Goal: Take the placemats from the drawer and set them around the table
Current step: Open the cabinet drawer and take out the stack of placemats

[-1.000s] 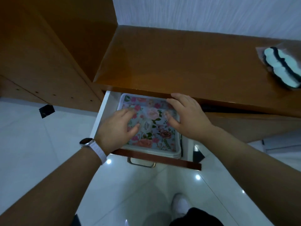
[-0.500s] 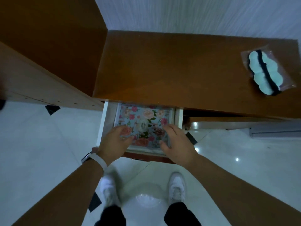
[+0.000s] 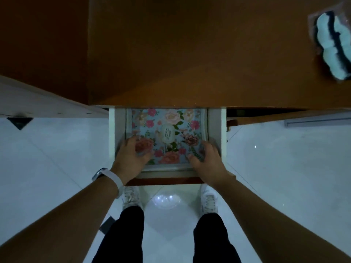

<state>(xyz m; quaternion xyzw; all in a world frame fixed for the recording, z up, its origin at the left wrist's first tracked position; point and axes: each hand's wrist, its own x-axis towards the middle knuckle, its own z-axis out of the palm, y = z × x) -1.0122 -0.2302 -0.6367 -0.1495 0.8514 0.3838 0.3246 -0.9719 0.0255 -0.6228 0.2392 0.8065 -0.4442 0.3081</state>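
**Both hands on the floral stack in the open drawer**

At the far left of the frame, a wooden panel [image 3: 43,35] and a paler board beneath it close off the upper corner; below them the white tiled floor [image 3: 47,152] runs to the bottom edge.

Moving inward, the left hand [image 3: 131,156], with a white watch band [image 3: 112,179] on its wrist, lies on the lower left corner of the placemats [image 3: 167,133]. Its fingers are loosely spread and curl over the stack's left edge, the thumb pressing on top. That looks like a hold meant to get under the corner, though whether the fingertips are already beneath the stack cannot be told.

In the centre, the white drawer [image 3: 216,128] stands pulled out from under the brown tabletop [image 3: 190,54], which explains why only the near part of the placemats shows: the far part is hidden beneath the overhang. The mats carry a pink and peach flower print on pale blue, and layered pale edges at the near side suggest several lie stacked flat.

Right of centre, the right hand [image 3: 207,158] mirrors the other at the lower right corner, fingers slightly parted and bent along the stack's right edge, thumb on the print. Gripping both near corners would let the whole pile lift level, so none slides off. Nothing is raised yet.

In the upper right corner, a pale blue and black item in a clear wrapper [image 3: 330,42] rests on the tabletop, well apart from the drawer.
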